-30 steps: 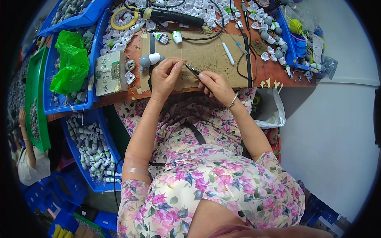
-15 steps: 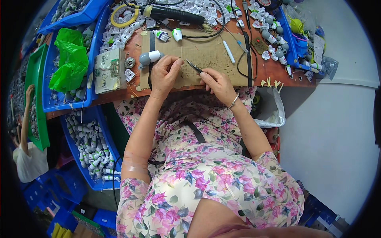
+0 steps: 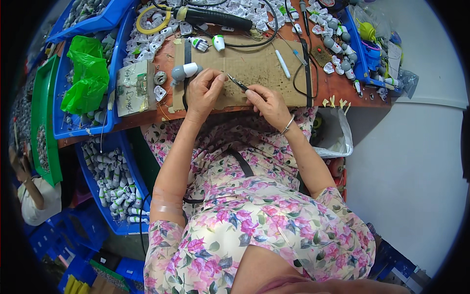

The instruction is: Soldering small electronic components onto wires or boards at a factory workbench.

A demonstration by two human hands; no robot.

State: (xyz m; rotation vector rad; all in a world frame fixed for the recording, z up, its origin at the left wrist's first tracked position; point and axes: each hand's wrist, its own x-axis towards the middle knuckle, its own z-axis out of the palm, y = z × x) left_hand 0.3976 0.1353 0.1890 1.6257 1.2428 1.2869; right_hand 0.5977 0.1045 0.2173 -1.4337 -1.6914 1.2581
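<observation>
My left hand [image 3: 202, 93] is over the near left part of a cardboard sheet [image 3: 264, 59], thumb and forefinger pinched together. What lies between those fingertips is too small to make out. Beside its knuckles is a grey-and-white bulb-shaped plastic piece [image 3: 182, 72]; whether the hand touches it I cannot tell. My right hand [image 3: 267, 102] grips a thin, dark-handled pair of tweezers [image 3: 238, 84], their pointed tip close to the left fingertips. Farther back on the cardboard lie a white-and-green plastic shell [image 3: 218, 43], another white-and-green piece [image 3: 199, 44] and a white pen-shaped stick [image 3: 282, 64].
A black-handled tool [image 3: 213, 17] with a cable lies behind the cardboard, among many white shells [image 3: 267, 24]. Blue bins [image 3: 113, 98] stand at left, one holding a green plastic bag [image 3: 87, 73]. A clear bag [image 3: 338, 134] hangs at the right edge. A co-worker [image 3: 41, 201] sits far left.
The tweezers' tip has shifted slightly left, nearer my left fingertips. My hands otherwise barely move. At far left the co-worker's arm has dropped from the green tray.
</observation>
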